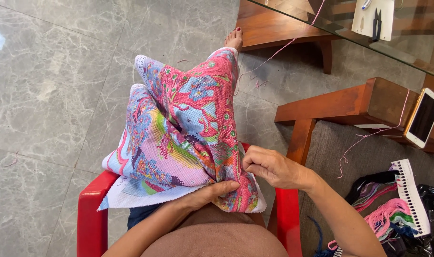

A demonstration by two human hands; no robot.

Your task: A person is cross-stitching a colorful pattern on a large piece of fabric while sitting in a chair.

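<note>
A large, brightly coloured cross-stitch canvas in pink, blue and green is draped over my lap and legs. My left hand grips its near edge, thumb on top and fingers underneath. My right hand pinches the fabric at its right edge, fingertips pressed together; a needle cannot be made out. A pink thread trails from the canvas up toward the glass table.
I sit on a red plastic chair on a grey marble floor. At right, a wooden-armed sofa holds a thread organiser card with coloured skeins. A phone lies on the armrest. Snips on a white card rest on the glass table.
</note>
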